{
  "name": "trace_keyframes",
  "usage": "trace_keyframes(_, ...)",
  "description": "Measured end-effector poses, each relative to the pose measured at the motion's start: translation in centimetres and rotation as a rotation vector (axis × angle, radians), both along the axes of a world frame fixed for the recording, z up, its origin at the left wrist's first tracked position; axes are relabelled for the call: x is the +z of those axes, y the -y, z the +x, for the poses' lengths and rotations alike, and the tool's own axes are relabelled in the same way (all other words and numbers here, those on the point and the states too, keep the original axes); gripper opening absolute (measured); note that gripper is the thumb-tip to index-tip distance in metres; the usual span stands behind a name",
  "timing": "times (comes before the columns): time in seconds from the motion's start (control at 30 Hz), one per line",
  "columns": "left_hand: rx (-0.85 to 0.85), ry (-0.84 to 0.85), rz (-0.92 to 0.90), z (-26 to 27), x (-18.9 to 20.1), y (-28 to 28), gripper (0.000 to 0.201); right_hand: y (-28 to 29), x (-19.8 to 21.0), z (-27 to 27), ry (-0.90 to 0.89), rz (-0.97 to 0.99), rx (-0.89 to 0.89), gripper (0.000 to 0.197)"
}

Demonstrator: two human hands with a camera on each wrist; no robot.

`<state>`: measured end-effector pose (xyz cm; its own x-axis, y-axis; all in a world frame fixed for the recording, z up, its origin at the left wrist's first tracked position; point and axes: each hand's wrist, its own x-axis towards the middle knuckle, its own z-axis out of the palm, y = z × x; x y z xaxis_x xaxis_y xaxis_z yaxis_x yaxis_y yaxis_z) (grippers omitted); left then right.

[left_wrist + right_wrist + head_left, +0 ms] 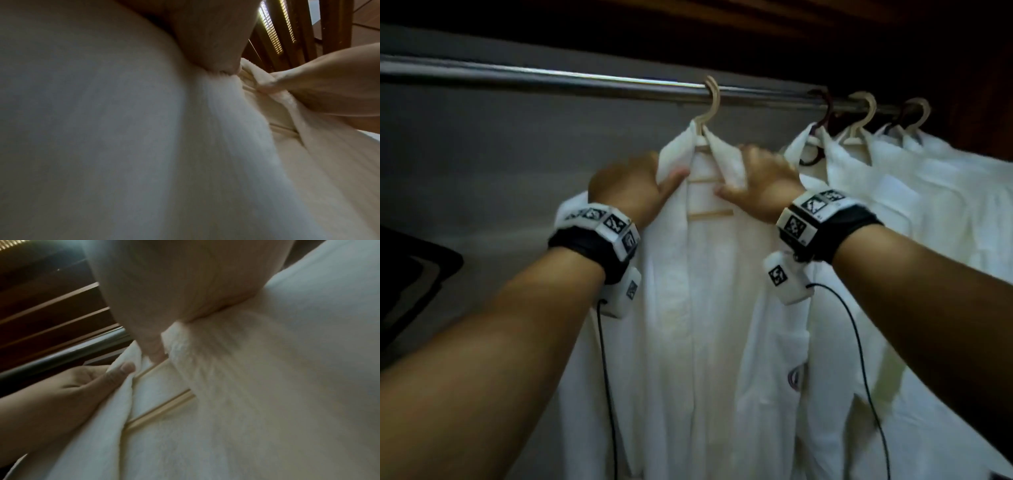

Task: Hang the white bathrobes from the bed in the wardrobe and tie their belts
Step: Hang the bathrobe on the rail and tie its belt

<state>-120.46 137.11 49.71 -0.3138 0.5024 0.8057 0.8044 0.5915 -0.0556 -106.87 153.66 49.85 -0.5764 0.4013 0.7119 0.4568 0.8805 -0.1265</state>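
A white bathrobe hangs on a pale wooden hanger hooked over the metal wardrobe rail. My left hand pinches the robe's left collar edge between thumb and fingers. My right hand grips the right collar edge the same way. The hanger's crossbars show between the two lapels. The robe's front hangs apart below my hands. No belt is visible.
Three more white robes hang on hangers at the right end of the rail. A grey back wall lies left of the robe. A dark object sits at the far left. Louvred wooden doors stand behind.
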Motion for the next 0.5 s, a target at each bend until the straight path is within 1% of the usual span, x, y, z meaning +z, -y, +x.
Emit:
trace_keyframes(0.1, 0.005, 0.008, -0.023, -0.1, 0.1, 0.2, 0.073, -1.5, -0.7, 1.3, -0.001, 0.013, -0.005, 0.078)
trace_keyframes(0.2, 0.025, 0.038, -0.037, -0.4, 0.3, 0.2, 0.076, -2.7, -1.0, 2.7, 0.007, -0.027, 0.047, 0.069)
trace_keyframes(0.3, 0.047, 0.051, -0.022, -0.7, 0.3, 0.0, 0.078, -2.8, -1.0, 3.1, 0.018, 0.023, 0.062, 0.064)
trace_keyframes(0.4, 0.039, 0.049, -0.013, -0.8, 0.3, -0.1, 0.080, -2.9, -0.9, 3.0, -0.012, 0.058, 0.084, 0.062)
trace_keyframes(0.5, 0.032, 0.049, -0.008, -1.0, 0.6, 0.3, 0.078, -2.8, -0.2, 3.1, 0.009, -0.018, 0.123, 0.062)
